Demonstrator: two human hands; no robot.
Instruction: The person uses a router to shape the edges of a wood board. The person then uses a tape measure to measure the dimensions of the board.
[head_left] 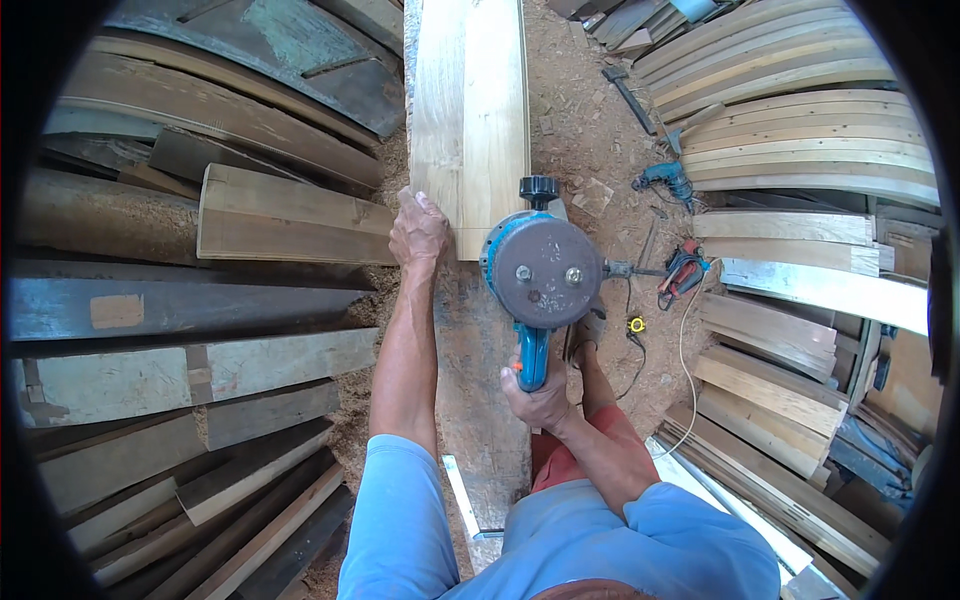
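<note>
Gripping the blue handle (534,362) of a power tool (547,285) in the right hand (542,400), with fingers wrapped closely around it beside a small orange button (517,367). Holding the tool with its round, dark housing facing up, showing two bolts, and with a black knob (539,187) at the far end. Holding it at the near right corner of a pale board (495,110), laid lengthwise, with a seam along it, on a long, worn beam (480,365). Touching the board's left edge with the left hand (418,228), with bent fingers; cannot tell how far around underneath.

Working between dark and weathered planks (290,372) on the left and stacked lighter planks (800,150) on the right. Seeing, on the sawdust-strewn ground (570,110) right of the beam, a hammer (630,98), a blue drill (665,182), a red-and-black tool (683,272) and a small yellow tape measure (636,324). Wearing a blue shirt (600,530) and red shorts (627,435).
</note>
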